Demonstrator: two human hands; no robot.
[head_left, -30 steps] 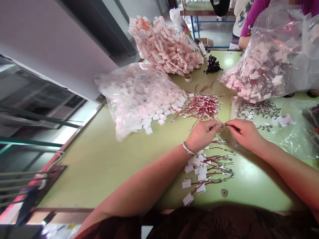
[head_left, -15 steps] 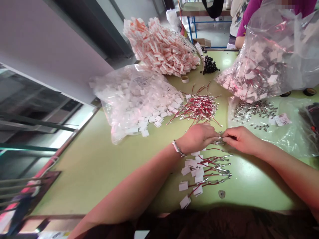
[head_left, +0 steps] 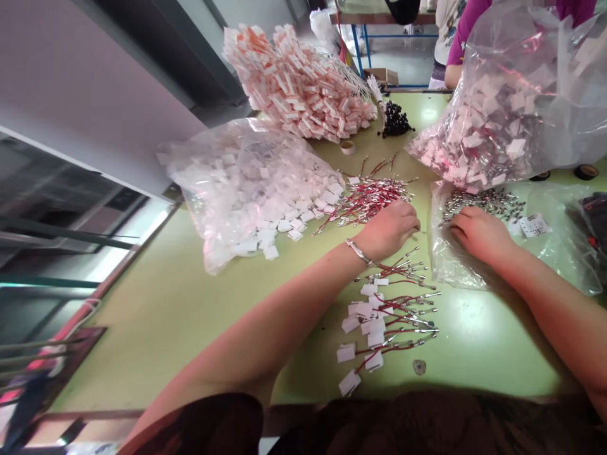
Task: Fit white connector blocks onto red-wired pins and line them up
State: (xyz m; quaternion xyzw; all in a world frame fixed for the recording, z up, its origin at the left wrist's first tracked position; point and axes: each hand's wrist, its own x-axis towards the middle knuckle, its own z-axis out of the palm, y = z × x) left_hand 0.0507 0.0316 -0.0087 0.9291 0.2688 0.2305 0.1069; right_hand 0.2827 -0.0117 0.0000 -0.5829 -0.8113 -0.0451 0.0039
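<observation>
My left hand (head_left: 391, 229) is closed at the near right edge of a pile of short red wires (head_left: 374, 197) with metal ends. Its fingertips point down and hide whatever they hold. To the right, my right hand (head_left: 481, 235) has its fingers bent together at the near edge of a heap of small metal terminals (head_left: 493, 201), which lies on a flat clear plastic bag (head_left: 550, 253). What is in its fingertips is too small to make out. Below my hands, red wires with white connectors (head_left: 374, 327) lie in a loose column, metal ends pointing right.
A clear bag of white connectors (head_left: 265, 170) spills at the left. Behind stand a heap of orange-and-white pieces (head_left: 303, 88), a tape roll (head_left: 348, 147) and black-tipped wires (head_left: 396, 120). A full plastic bag (head_left: 497, 120) is at the right. A person in a purple sleeve (head_left: 467, 31) is beyond.
My hands, close together before, have parted. My left hand has moved up towards the red wire pile, and my right hand up and right to the metal terminals. More wires now show below.
</observation>
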